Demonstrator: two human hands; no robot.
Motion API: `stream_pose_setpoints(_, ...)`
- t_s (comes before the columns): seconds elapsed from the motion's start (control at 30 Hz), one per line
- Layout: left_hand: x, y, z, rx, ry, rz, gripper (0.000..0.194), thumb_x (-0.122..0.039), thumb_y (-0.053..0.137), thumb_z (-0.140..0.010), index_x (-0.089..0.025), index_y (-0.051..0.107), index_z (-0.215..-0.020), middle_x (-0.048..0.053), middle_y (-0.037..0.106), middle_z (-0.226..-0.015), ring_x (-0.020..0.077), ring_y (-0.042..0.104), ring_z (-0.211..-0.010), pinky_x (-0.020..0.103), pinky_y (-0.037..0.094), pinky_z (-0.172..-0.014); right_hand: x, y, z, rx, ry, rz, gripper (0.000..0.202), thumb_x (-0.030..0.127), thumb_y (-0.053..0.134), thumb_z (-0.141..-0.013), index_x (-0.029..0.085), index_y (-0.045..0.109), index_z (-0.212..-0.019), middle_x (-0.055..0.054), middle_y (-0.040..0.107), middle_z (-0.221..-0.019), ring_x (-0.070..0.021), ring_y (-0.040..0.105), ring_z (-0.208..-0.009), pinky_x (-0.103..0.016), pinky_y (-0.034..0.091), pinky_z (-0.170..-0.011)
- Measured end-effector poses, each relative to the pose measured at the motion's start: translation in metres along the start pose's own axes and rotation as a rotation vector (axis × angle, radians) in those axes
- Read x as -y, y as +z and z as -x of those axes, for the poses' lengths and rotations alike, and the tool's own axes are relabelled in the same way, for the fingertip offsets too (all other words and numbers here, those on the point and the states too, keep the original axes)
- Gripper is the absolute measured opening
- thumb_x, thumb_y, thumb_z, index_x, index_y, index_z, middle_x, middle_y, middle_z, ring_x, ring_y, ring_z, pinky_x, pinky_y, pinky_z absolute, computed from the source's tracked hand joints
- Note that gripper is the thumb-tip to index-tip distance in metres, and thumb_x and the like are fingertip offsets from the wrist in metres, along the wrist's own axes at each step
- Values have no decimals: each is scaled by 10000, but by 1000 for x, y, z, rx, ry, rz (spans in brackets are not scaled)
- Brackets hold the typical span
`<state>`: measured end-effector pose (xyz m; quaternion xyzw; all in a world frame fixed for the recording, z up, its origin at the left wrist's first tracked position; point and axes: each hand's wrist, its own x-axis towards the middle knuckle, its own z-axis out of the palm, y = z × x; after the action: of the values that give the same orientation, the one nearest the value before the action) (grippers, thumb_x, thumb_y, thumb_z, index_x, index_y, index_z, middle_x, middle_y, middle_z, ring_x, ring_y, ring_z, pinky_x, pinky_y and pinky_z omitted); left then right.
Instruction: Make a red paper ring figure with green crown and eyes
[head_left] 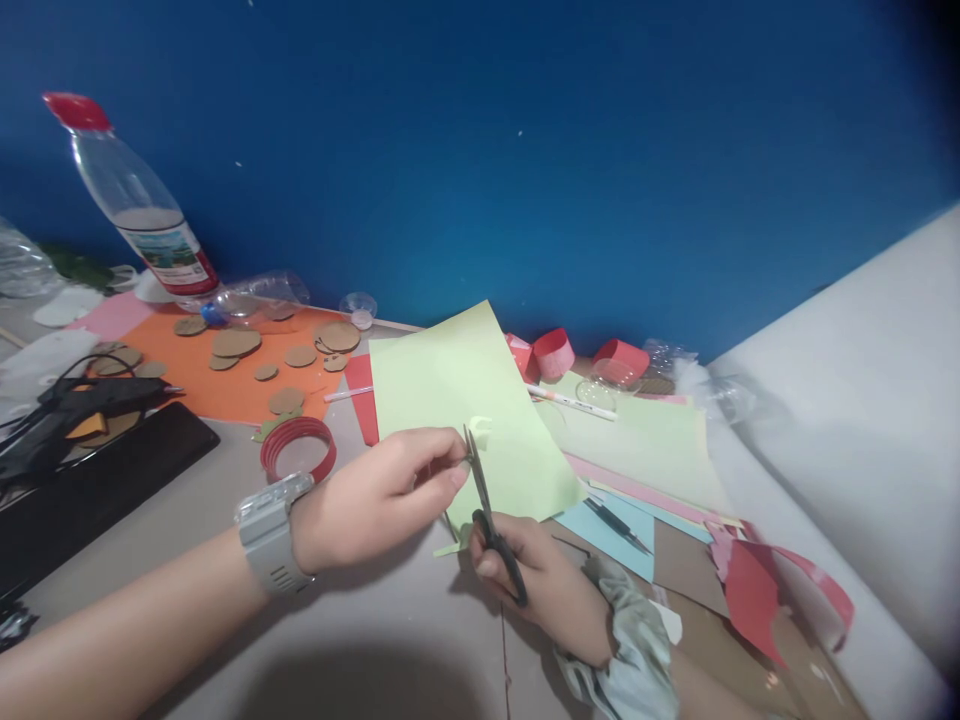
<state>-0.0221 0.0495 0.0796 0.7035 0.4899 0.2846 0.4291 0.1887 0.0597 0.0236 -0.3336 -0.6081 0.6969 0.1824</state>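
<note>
My right hand (pixel 525 575), with a pale green scrunchie (pixel 626 640) at the wrist, is closed round the handles of black scissors (pixel 484 490). Their blades point up and away, beside the fingertips of my left hand (pixel 405 490). That hand wears a grey watch (pixel 276 535) and is pinched; what it holds is too small and hidden to name. Beyond both hands lies a light green sheet (pixel 450 380). A small pale green cutout (pixel 480 432) shows by the scissor tips, and a thin green scrap (pixel 448 551) lies between the hands.
Left are a tall bottle (pixel 161 240), an orange sheet (pixel 217 385) with cardboard discs, a red ring (pixel 330 460), a glue gun (pixel 67 410) and a black case (pixel 112 500). Right are coloured papers (pixel 637 440), a craft knife (pixel 619 525) and red paper (pixel 754 600). A blue wall (pixel 525 180) rises behind.
</note>
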Motion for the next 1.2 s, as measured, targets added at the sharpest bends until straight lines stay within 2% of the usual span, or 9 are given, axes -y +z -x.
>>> stream_pose_setpoints(0.2,-3,-4,-1,28,25,53,263,-276,421,-984,-194,407,-735,-52,424,-697,118,381,-646,255,328,-597,-4,-1,0,17,7,-13,527,660,669,-790,172,499,-684,72,404,-527,-73,308,-484,-213,230,-433)
stream_pose_setpoints(0.6,-3,-4,0,-26,88,31,214,-239,435,-958,-188,442,-750,-39,453,-703,122,406,-657,253,351,-612,-4,-2,-1,54,12,-60,531,664,675,-780,169,506,-686,76,407,-503,-66,308,-464,-206,223,-416)
stream_pose_setpoints(0.77,-3,-3,1,8,72,28,214,-233,420,-954,-188,439,-745,-33,450,-707,126,399,-659,259,353,-613,-4,-3,0,96,29,-100,555,692,685,-748,165,518,-699,85,401,-502,-61,300,-458,-207,226,-427)
stream_pose_setpoints(1.2,-4,-7,1,86,60,125,223,-211,448,-949,-184,447,-728,-47,456,-693,107,408,-640,224,359,-587,-5,-8,0,146,2,-27,551,698,644,-783,164,528,-712,73,423,-537,-75,317,-493,-221,237,-450)
